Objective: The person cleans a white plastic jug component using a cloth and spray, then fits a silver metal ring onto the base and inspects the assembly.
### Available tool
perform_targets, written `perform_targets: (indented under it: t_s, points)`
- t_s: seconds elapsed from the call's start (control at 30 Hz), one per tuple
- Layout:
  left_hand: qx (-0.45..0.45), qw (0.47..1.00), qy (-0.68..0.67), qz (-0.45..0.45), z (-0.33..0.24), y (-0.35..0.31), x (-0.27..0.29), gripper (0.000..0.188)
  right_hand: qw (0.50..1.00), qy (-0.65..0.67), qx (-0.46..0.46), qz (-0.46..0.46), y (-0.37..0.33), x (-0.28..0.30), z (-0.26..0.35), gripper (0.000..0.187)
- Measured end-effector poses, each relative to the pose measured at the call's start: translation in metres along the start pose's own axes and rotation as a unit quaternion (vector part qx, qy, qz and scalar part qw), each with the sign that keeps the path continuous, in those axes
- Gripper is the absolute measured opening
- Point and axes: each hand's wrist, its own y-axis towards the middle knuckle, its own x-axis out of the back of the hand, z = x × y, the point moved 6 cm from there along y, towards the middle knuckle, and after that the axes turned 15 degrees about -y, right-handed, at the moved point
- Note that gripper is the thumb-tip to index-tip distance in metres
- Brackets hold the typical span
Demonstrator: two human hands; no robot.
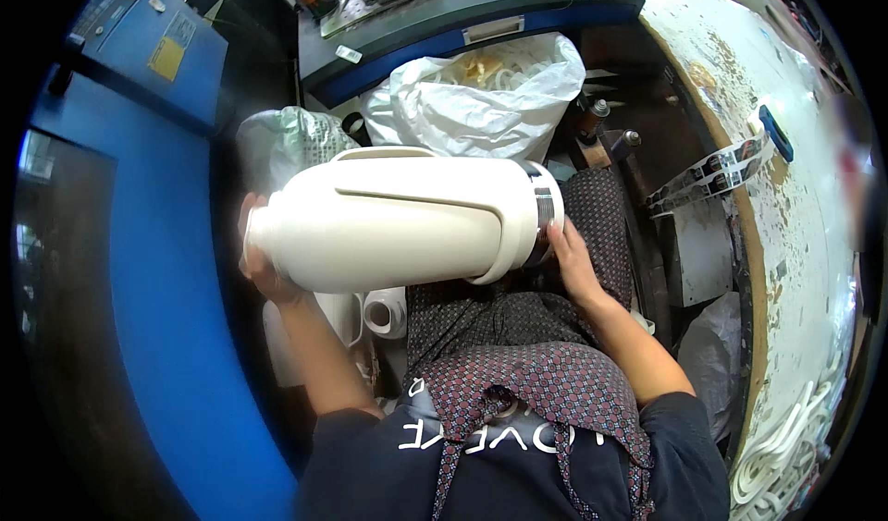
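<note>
Cream plastic flask body (398, 220) hides most of left hand (264, 267); right hand (573, 262) fingers grip its base.

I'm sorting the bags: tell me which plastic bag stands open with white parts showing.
The big white bag behind the held cream jug body; the clear bag to its left looks crumpled, contents unclear.

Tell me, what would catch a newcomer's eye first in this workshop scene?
The big cream-white jug body lying sideways in mid-picture, held at its narrow end by the left hand and at its banded end by the right hand. Behind it sits a white plastic bag of pale parts. A tall blue machine fills the left side.
</note>
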Motion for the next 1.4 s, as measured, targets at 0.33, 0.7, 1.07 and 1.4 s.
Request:
perform_targets:
  t_s: [0.33, 0.7, 1.07, 1.4]
  points:
    - [-0.063, 0.998, 0.011, 0.001, -0.035, -0.038, -0.014, 0.075, 0.971, 0.205, -0.126, 0.010, 0.021, -0.012, 0.002, 0.054]
    - [0.125, 0.954, -0.052, -0.268, 0.057, -0.093, 0.048, 0.054, 0.917, -0.110, 0.306, -0.229, 0.003, 0.034, 0.087, 0.044]
    - [0.147, 0.937, -0.120, -0.292, 0.052, -0.087, 0.027, 0.058, 0.933, -0.093, 0.311, -0.153, 0.017, 0.034, 0.113, 0.067]
    - [0.114, 0.949, -0.144, -0.256, 0.064, -0.078, 0.022, 0.055, 0.978, 0.012, 0.167, -0.127, 0.033, 0.034, 0.083, 0.049]
